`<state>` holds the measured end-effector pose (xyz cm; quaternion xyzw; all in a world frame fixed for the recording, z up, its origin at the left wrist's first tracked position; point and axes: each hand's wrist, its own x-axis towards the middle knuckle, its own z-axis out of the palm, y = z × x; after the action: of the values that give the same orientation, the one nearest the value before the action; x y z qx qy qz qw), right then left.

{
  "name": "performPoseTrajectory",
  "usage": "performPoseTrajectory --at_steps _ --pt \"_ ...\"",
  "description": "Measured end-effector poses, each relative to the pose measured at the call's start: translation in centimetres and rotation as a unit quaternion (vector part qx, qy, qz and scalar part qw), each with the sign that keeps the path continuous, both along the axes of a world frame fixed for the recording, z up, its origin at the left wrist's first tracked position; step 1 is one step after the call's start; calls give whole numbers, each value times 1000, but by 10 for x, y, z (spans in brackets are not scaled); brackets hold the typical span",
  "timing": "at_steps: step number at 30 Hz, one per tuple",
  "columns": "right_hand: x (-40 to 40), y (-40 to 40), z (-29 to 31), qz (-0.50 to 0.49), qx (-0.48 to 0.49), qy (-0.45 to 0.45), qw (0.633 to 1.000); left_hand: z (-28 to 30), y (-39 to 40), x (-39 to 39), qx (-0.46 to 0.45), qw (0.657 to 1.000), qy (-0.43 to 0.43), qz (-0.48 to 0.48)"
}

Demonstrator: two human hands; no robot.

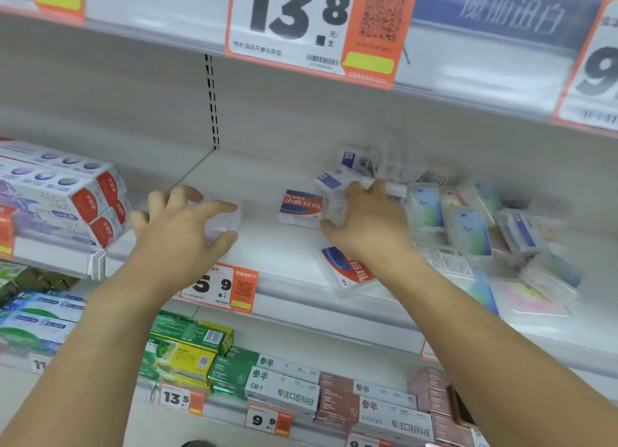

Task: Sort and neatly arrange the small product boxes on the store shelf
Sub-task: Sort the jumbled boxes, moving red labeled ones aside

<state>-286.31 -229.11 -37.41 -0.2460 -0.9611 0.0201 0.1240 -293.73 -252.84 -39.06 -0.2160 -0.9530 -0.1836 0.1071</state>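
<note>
On the white middle shelf (pixel 267 165), my left hand (pixel 182 227) grips a small clear plastic box (pixel 223 224) between thumb and fingers. My right hand (pixel 364 221) reaches into the heap, its fingers curled round a clear box (pixel 334 209) beside a red-and-blue labelled box (pixel 301 206). Another red-and-blue box (pixel 344 269) lies tilted at the shelf's front edge, under my right wrist. To the right is a jumbled pile of small boxes (pixel 468 226) with blue-green labels, and several blue-and-white ones (pixel 354 162) lie at the back.
Stacked toothpaste cartons (pixel 63 195) fill the shelf's left end. Price tags hang on the upper rail (pixel 294 25) and the shelf's front rail (pixel 220 286). Green, white and pink toothpaste boxes (pixel 284 386) line the shelf below.
</note>
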Motion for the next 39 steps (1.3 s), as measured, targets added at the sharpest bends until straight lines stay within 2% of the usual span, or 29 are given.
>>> performPoseTrajectory --at_steps 2,4,6,9,10,12,16,18,22,24,26,31,34,36,39 --pt "4 7 10 6 -102 58 993 -3 -2 -1 23 1000 -8 -4" --pt "12 19 20 -8 -267 132 955 -6 -5 -3 40 999 -10 -19" --pt "18 29 29 -19 -422 192 886 -8 -8 -4 65 997 -16 -39" --pt "26 34 34 16 -624 214 752 -9 -7 -3 76 996 -28 -46" --pt "28 33 34 32 -659 209 722 -8 -6 -3 77 996 -29 -46" --pt "30 29 31 59 -680 193 705 -7 -6 -2 80 995 -30 -45" --pt "23 12 32 76 -665 174 722 -8 -10 -2 94 994 -27 -48" --pt "14 -2 35 80 -644 156 745 -8 -13 -2 100 994 -22 -48" --pt "-16 -36 31 127 -447 111 878 -8 -24 -7 105 994 -13 -14" --pt "-28 -57 24 169 -359 104 912 -9 -29 -9 100 995 -16 8" --pt "-31 -77 16 224 -305 103 920 -9 -33 -9 99 994 -24 29" --pt "-17 -84 -9 315 -280 79 904 -6 -36 -6 138 989 14 43" --pt "0 -57 -10 308 -234 125 914 2 -22 6 187 980 64 16" --pt "15 -32 -9 275 -180 127 936 6 -5 15 214 973 79 -23" --pt "34 -3 -14 215 -73 18 974 7 30 26 209 970 66 -103"
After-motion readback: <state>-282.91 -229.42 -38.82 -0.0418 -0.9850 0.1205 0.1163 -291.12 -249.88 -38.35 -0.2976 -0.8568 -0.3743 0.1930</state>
